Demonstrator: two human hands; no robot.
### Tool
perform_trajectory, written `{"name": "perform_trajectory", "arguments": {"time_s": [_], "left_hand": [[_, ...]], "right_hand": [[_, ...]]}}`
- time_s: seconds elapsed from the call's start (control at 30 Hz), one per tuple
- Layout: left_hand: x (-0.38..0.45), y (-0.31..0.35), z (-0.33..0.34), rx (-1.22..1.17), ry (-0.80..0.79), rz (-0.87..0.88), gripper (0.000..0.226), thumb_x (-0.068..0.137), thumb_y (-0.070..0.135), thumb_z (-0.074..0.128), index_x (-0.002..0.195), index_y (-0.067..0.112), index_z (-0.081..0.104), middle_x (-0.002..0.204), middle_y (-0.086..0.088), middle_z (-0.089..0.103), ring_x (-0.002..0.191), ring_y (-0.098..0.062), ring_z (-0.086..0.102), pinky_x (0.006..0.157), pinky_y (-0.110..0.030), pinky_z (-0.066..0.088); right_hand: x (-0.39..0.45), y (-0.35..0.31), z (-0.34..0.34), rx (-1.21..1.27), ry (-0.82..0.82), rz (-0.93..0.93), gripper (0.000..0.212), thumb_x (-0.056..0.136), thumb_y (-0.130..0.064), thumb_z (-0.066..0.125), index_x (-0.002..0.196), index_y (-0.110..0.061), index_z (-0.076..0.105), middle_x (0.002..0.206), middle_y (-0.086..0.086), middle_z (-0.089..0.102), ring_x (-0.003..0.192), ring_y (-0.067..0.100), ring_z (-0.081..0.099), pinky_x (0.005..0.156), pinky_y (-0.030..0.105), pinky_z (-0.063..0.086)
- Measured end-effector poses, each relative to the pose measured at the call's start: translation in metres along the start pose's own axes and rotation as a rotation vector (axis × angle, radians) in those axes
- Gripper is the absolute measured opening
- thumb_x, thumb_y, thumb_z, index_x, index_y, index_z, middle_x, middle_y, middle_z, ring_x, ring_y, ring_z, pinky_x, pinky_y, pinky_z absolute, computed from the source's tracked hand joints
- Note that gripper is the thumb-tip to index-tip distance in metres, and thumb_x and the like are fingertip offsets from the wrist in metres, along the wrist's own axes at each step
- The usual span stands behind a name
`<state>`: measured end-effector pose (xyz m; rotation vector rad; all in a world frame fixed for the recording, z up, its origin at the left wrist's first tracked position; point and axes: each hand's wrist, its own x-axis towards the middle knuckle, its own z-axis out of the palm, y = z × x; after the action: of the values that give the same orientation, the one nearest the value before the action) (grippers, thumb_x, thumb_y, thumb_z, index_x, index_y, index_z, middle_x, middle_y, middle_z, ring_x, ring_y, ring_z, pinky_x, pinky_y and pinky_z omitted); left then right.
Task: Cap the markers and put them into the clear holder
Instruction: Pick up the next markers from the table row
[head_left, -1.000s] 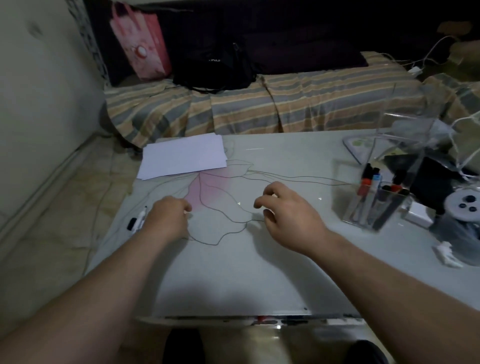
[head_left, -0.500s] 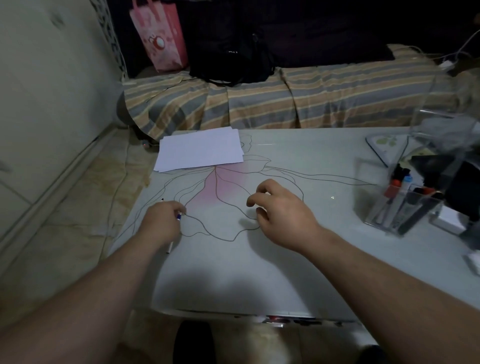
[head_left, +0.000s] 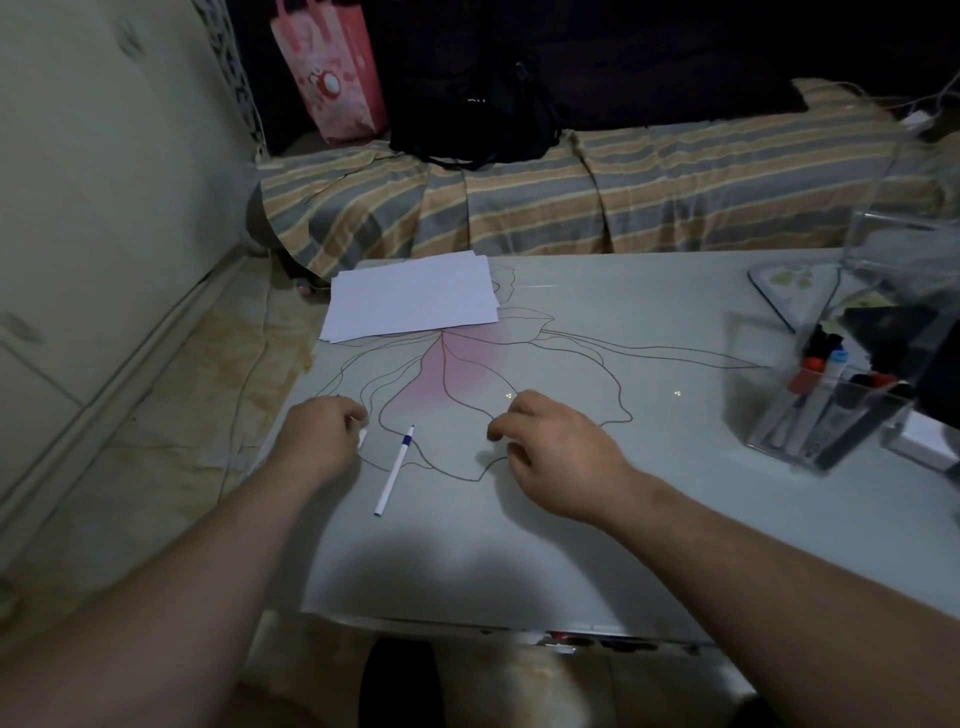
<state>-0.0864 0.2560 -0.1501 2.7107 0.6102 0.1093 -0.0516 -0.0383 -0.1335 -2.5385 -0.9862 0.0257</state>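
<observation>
Head view is dim, and several things are hard to read. At the right edge of the worktop (head_left: 597, 312) the clear holder (head_left: 826, 415) stands with several markers (head_left: 818, 395) leaning inside it; their caps show red, blue and black, but how many there are cannot be told. Behind it dark objects and another clear container (head_left: 904, 244) run out of frame. The left hand (head_left: 319, 441) sits near the left edge with its fingers curled under, so the grip is narrow; a small white piece (head_left: 362, 435) shows at its fingertips, too small and blurred to name, and whether the fingers pinch it cannot be told. Just to the right of that hand, apart from it, a white marker (head_left: 395, 470) with a blue band lies flat on the worktop, tip pointing toward the far edge. The right hand (head_left: 550, 457) is above the middle of the worktop, fingers loosely curled, holding nothing, well apart from the marker and the holder. White paper sheets (head_left: 410, 299) lie near the far left corner, over a flower drawing (head_left: 447, 379) on the surface.
</observation>
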Motion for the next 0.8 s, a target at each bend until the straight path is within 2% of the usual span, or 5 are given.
{"name": "perform_trajectory", "arguments": {"time_s": [0.13, 0.27, 0.43, 0.63, 0.8], "left_hand": [[-0.006, 0.009, 0.010, 0.084, -0.096, 0.026, 0.029, 0.092, 0.018, 0.065, 0.119, 0.020, 0.075, 0.114, -0.005, 0.075, 0.108, -0.025, 0.066, 0.099, -0.031, 0.050], [-0.014, 0.020, 0.019, 0.035, -0.141, 0.107, 0.017, 0.094, 0.021, 0.064, 0.108, 0.029, 0.071, 0.095, 0.003, 0.074, 0.095, -0.016, 0.063, 0.113, -0.031, 0.031], [-0.015, 0.037, 0.020, -0.078, -0.239, 0.139, 0.017, 0.095, 0.015, 0.065, 0.106, 0.023, 0.075, 0.098, 0.002, 0.074, 0.086, -0.011, 0.065, 0.076, -0.021, 0.042], [-0.015, 0.039, 0.007, -0.230, -0.209, 0.162, 0.012, 0.089, 0.016, 0.075, 0.090, 0.027, 0.078, 0.087, 0.012, 0.076, 0.082, 0.005, 0.066, 0.073, -0.015, 0.046], [-0.009, 0.038, 0.003, -0.342, -0.237, 0.230, 0.029, 0.081, 0.014, 0.081, 0.089, 0.041, 0.075, 0.088, 0.016, 0.078, 0.088, -0.002, 0.073, 0.096, -0.036, 0.056]], "right_hand": [[-0.005, -0.018, 0.029, -0.034, -0.237, -0.039, 0.040, 0.096, -0.027, 0.048, 0.135, -0.030, 0.052, 0.126, 0.002, 0.048, 0.115, 0.030, 0.052, 0.087, 0.043, 0.052], [-0.005, -0.033, 0.051, -0.074, -0.312, -0.039, 0.057, 0.097, -0.051, 0.046, 0.149, -0.030, 0.032, 0.131, 0.006, 0.042, 0.117, 0.032, 0.044, 0.089, 0.048, 0.049], [0.004, -0.052, 0.068, -0.140, -0.281, -0.016, 0.067, 0.098, -0.066, 0.034, 0.156, -0.044, 0.008, 0.140, 0.011, 0.036, 0.123, 0.034, 0.037, 0.093, 0.051, 0.042], [0.012, -0.055, 0.070, -0.163, -0.291, 0.049, 0.049, 0.098, -0.063, 0.031, 0.140, -0.039, 0.042, 0.143, 0.010, 0.035, 0.123, 0.035, 0.036, 0.094, 0.051, 0.040], [0.018, -0.042, 0.056, -0.117, -0.201, 0.216, 0.034, 0.103, -0.029, 0.046, 0.128, -0.009, 0.058, 0.130, 0.014, 0.047, 0.117, 0.036, 0.050, 0.086, 0.046, 0.049]]}}
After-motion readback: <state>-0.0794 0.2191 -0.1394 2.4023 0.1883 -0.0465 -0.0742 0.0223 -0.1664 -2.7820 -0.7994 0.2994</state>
